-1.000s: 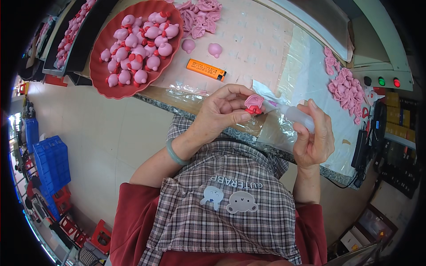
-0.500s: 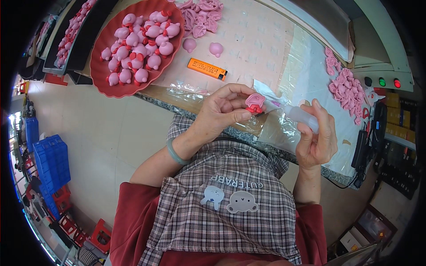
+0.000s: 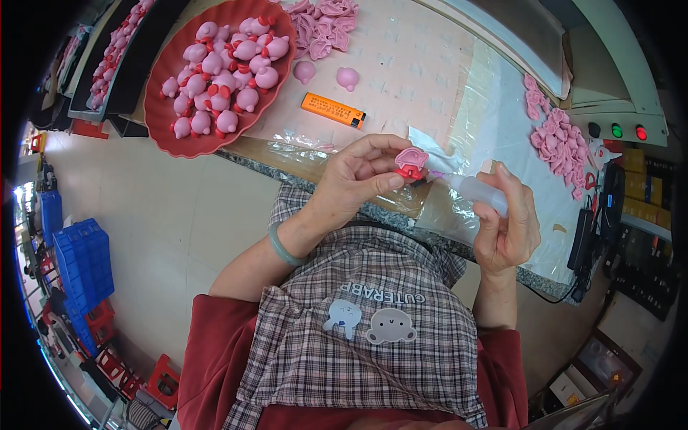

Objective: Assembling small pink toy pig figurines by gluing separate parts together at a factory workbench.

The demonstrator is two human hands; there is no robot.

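Note:
My left hand (image 3: pixel 356 174) pinches a small pink and red toy piece (image 3: pixel 411 162) between thumb and fingers, just above the table's near edge. A translucent squeeze bottle (image 3: pixel 481 195) is gripped in my right hand (image 3: pixel 512 228). Its thin pinkish nozzle (image 3: pixel 438 174) points left, close beside the toy piece; whether it touches, I cannot tell. Behind the hands lies a crumpled white tissue (image 3: pixel 435 147). An orange lighter (image 3: pixel 332 110) rests farther back, with two round pink pieces (image 3: pixel 347 78) beyond it.
A scalloped red bowl (image 3: pixel 156 125) of pink and red figures stands at the left. Loose pink parts form one pile (image 3: pixel 326 27) at the back and another (image 3: pixel 562 147) at the right. A machine panel (image 3: pixel 584 123) with green and red buttons borders the right side.
The squeeze bottle and my right hand have shifted slightly left, bringing the nozzle closer to the toy piece. My left hand has stayed almost still, with the piece turned very slightly.

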